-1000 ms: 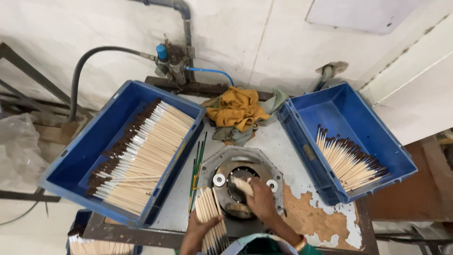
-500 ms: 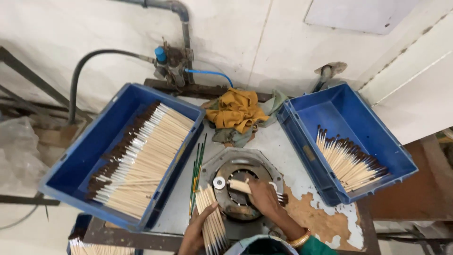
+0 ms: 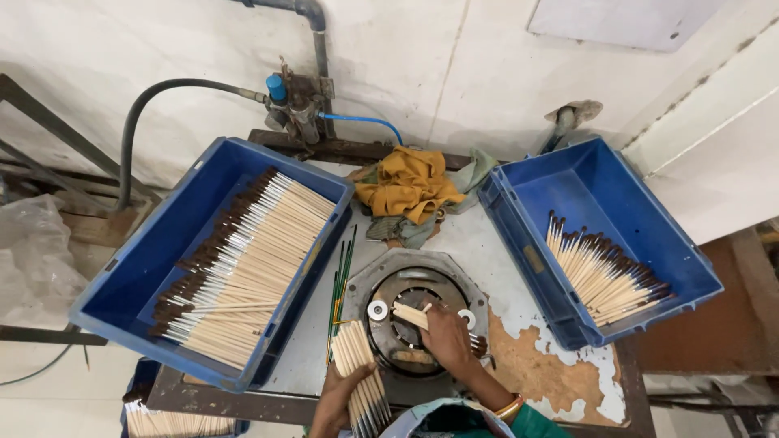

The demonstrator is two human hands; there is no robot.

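Two hands at work, left hand [image 3: 339, 399] clenched around brush bundle [image 3: 362, 376], right hand [image 3: 446, 339] pinching single brush handle [image 3: 412, 315] over round metal fixture [image 3: 389, 285]

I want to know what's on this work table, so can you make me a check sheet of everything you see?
Surface: metal table, paint peeling at the near right.
Job's things: round metal fixture; left blue crate full of brushes; right blue crate partly filled.
Clutter: yellow cloth; green sticks.
Hands: left hand grips a brush bundle; right hand holds one brush over the fixture.
Cables: black hose; blue tube.
Surroundings: white wall; plastic bag.
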